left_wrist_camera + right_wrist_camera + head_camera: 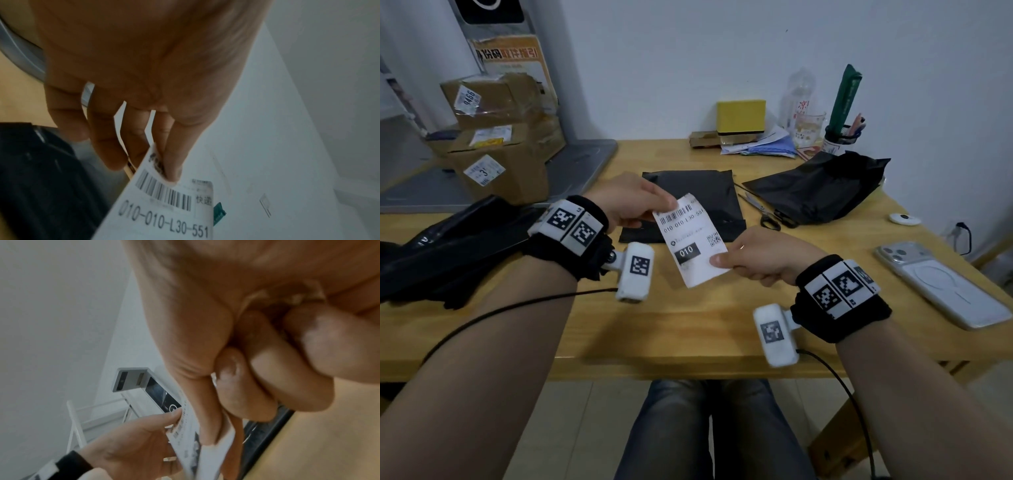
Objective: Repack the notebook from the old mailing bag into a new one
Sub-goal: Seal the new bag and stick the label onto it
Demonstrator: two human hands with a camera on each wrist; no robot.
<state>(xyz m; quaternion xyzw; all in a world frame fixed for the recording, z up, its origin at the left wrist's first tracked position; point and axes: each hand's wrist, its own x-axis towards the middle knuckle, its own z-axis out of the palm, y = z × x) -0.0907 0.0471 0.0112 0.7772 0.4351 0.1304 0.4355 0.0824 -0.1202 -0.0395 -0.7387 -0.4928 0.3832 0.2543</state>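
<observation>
A white shipping label (690, 240) with a barcode and "010" hangs in the air between both hands above the table. My left hand (633, 202) pinches its top left corner, thumb on the barcode edge (164, 191). My right hand (753, 257) pinches its lower right corner, and the label (193, 441) shows edge-on in the right wrist view. Under the label a flat black mailing bag (688, 192) lies on the table. A crumpled black mailing bag (822, 188) lies at the right. No notebook shows in any view.
Scissors (763, 212) lie between the two bags. A phone (938, 281) and a small white tag (904, 218) lie at the right. More black bags (448, 243) are heaped at the left. Cardboard boxes (500, 137), a yellow box (741, 116) and a pen cup (840, 137) stand behind.
</observation>
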